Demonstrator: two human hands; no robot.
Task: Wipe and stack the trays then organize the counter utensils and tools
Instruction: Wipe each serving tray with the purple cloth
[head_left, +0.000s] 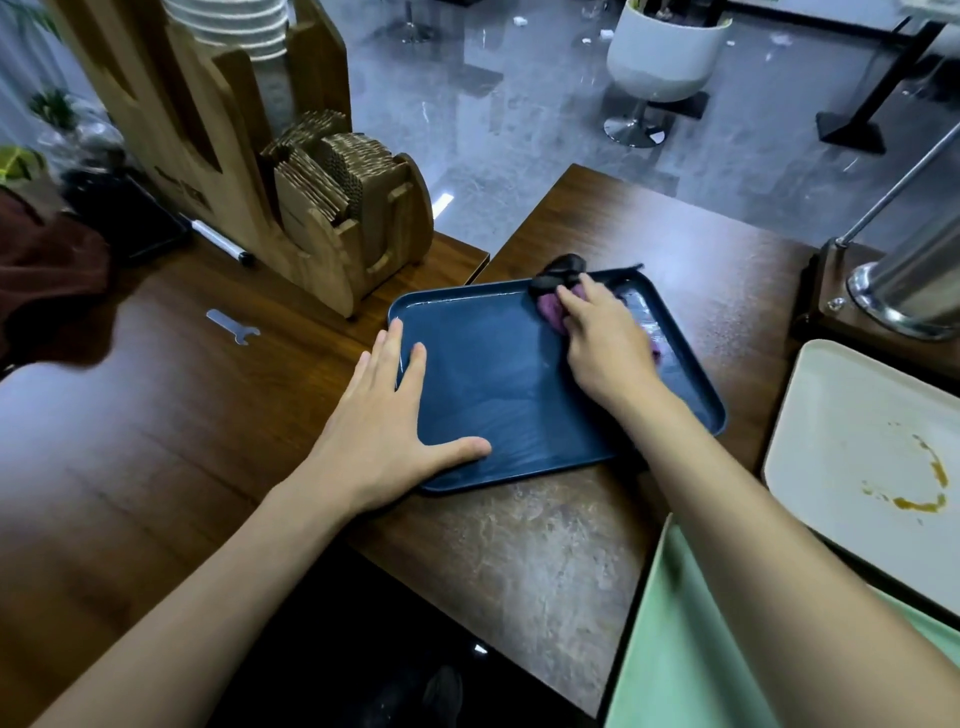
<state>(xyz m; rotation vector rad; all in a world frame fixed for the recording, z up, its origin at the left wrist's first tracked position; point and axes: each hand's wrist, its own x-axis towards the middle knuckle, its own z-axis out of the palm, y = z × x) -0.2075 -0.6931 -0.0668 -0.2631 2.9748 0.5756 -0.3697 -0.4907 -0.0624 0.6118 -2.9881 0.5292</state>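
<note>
The blue tray is pinned flat at its near-left edge by the left hand, fingers spread and gripping nothing, so it cannot slide. Opposite, at the far corner, a purple cloth is pressed down under the right hand.

The right hand is covering most of the purple cloth, so its full shape is not showing. The far corner of the blue tray is lying under the cloth, and the left hand is hiding part of its near-left rim. The cream tray is running off the right edge, as is the green tray at the bottom. The steel cylinder is being cut off at the right. The lettering on the wooden holder is blurring beyond reading. A dark red cloth is leaving the frame at the left.
</note>
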